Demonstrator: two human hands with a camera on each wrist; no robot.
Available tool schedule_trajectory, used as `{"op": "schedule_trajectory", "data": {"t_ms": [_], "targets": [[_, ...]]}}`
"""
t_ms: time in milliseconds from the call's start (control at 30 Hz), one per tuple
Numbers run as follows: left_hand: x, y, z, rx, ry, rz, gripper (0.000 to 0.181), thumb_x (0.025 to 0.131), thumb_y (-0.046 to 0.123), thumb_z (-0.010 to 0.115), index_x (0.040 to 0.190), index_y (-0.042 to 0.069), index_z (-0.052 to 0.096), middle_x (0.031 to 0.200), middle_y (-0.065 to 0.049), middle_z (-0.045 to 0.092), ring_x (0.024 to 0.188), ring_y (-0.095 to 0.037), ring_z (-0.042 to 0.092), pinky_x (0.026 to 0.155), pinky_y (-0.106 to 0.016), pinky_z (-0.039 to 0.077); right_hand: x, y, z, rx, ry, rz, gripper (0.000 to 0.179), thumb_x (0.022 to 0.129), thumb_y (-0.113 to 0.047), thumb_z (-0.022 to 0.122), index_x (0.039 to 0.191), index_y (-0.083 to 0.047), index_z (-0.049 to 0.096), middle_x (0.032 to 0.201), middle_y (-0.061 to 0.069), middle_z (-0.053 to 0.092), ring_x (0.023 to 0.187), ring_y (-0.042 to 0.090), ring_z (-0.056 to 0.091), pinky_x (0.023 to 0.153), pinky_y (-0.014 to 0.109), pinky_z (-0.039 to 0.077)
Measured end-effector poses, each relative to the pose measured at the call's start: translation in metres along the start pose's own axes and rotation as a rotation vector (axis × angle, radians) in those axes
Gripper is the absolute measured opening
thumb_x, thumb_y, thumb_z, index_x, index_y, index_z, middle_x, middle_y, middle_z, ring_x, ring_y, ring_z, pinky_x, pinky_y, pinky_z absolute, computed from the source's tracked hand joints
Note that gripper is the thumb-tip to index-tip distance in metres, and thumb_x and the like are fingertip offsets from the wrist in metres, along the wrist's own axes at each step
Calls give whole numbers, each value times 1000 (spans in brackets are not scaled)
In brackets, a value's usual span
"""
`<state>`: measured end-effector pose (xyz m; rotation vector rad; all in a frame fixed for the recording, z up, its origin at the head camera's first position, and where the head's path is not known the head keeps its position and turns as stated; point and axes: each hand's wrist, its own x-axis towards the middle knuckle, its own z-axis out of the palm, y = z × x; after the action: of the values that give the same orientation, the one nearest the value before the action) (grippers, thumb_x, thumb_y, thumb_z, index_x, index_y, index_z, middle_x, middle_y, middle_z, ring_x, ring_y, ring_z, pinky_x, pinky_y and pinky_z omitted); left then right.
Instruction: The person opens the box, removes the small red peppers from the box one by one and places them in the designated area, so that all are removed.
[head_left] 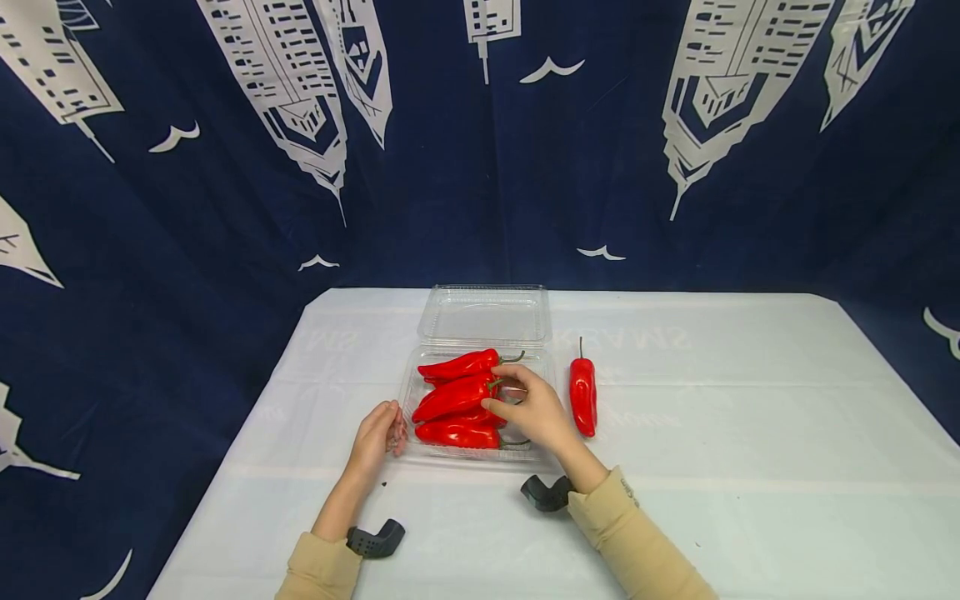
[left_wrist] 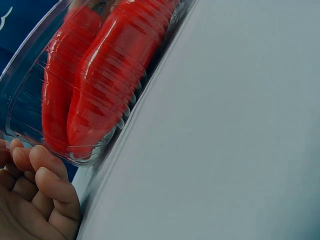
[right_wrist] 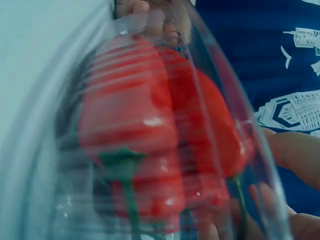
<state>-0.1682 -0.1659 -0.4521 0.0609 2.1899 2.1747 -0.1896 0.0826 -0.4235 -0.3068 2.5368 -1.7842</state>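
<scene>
Several glossy red peppers [head_left: 457, 433] with green stems lie side by side in a clear plastic container [head_left: 420, 451], stems toward the right. My right hand [head_left: 538, 408] reaches in over the container's right side, thumb and forefinger pinching the stem end of an upper red pepper [head_left: 452, 397]. At the left wall my left hand [head_left: 377, 432] grips the edge, its curled fingertips against the plastic. The left wrist view shows the fingers [left_wrist: 55, 182] at the container's corner. Through the ribbed wall, the right wrist view shows peppers [right_wrist: 130, 120] and my right fingers [right_wrist: 295, 155].
The container's hinged lid [head_left: 483, 317] lies open at the back. One more red pepper [head_left: 582, 396] lies on the white tablecloth [head_left: 720, 433], right of the container, stem pointing away. A dark blue patterned curtain [head_left: 495, 192] hangs behind the table.
</scene>
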Motion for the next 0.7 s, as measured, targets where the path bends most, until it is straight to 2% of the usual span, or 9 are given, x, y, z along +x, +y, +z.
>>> {"op": "schedule_trajectory", "data": {"t_ms": [300,633,700], "targets": [[1,-2,-1,-15,-9,11,28,104,11,29,82,-3,41,63,-6,41,48,-11,40,46,-20,34,-2,-1,10,1,5,-5,42,78,-3,74,117,-5,59,112,9,61,96,30,63,77,34,54],[1,-1,0,-20,-4,-6,27,104,10,29,83,-2,41,66,-6,43,49,-12,40,46,-20,34,-3,3,13,-153,-5,-3,44,76,-7,77,118,-10,63,108,9,62,90,25,63,74,33,53],[3,-6,-2,-25,-1,-10,27,104,10,29,83,-2,41,66,-7,43,49,-12,40,46,-20,34,-3,3,13,-164,-6,-7,43,76,-8,77,117,-11,63,107,8,62,90,25,63,75,33,53]]}}
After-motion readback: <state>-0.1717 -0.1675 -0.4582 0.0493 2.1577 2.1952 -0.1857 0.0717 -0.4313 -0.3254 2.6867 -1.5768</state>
